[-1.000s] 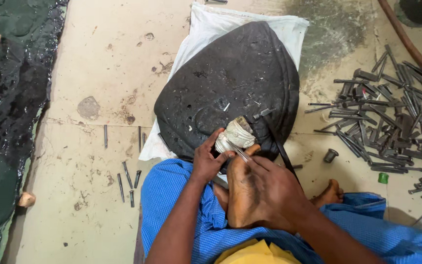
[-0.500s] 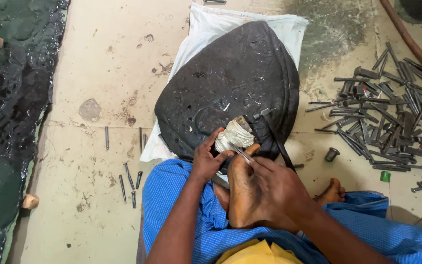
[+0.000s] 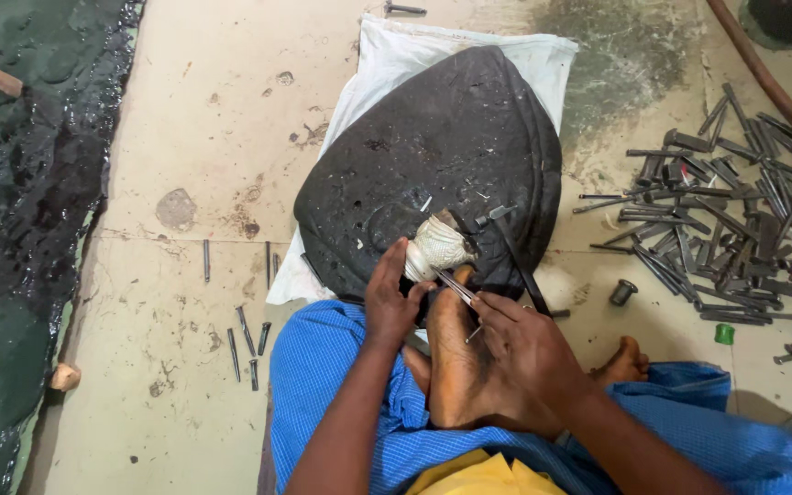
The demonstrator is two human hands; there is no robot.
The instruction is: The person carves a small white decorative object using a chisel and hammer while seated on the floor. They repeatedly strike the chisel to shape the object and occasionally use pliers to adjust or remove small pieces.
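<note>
Head view looks down on the left hand [image 3: 389,302] pinching a white cloth-wrapped lump [image 3: 434,247] on the dark, dented shield-shaped metal slab [image 3: 433,156] lying on the floor, just past the person's bare foot [image 3: 456,367]. The right hand [image 3: 529,344] grips a thin metal rod [image 3: 454,287] aimed at it. A slip could jab the left fingers [image 3: 414,291] or the toe, both touching the work.

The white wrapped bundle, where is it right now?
The white wrapped bundle sits on the dark slab, mid-frame, held by the left hand, just beyond the person's foot.
</note>
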